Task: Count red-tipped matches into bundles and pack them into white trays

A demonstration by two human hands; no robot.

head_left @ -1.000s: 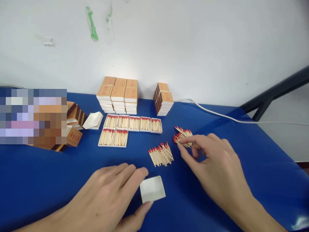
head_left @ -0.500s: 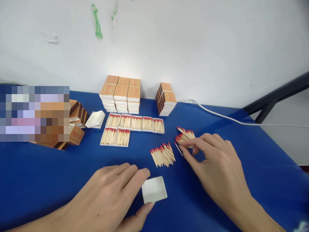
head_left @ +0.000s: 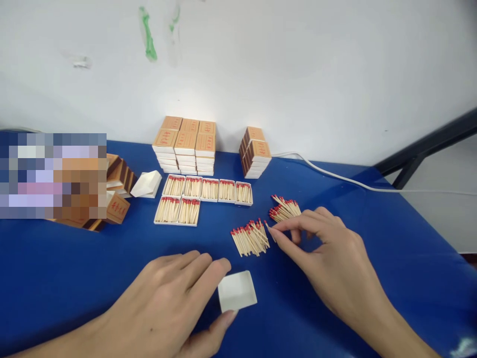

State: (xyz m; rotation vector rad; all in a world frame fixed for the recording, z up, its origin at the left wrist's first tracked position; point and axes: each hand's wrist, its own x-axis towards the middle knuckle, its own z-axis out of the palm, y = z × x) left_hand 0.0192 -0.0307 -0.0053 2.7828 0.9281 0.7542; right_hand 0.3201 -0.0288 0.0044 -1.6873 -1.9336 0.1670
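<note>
My left hand (head_left: pixel 167 298) rests on the blue table, thumb and fingers closed on the left edge of an empty white matchbox tray (head_left: pixel 237 291). My right hand (head_left: pixel 328 258) reaches forward with thumb and forefinger pinched on a single match (head_left: pixel 269 229) between two loose piles of red-tipped matches. One pile (head_left: pixel 250 237) lies just left of the fingertips, the other (head_left: pixel 285 209) just behind them.
Several filled trays of matches (head_left: pixel 201 196) lie in two rows behind. Stacks of orange matchboxes (head_left: pixel 185 144) and a smaller stack (head_left: pixel 254 151) stand by the white wall. More boxes (head_left: pixel 117 191) and an empty tray (head_left: pixel 147 184) lie at left. A white cable (head_left: pixel 335 175) crosses at right.
My right fingertips drew back from the far match pile and shifted left with one match pinched. My left hand and the empty tray stayed put.
</note>
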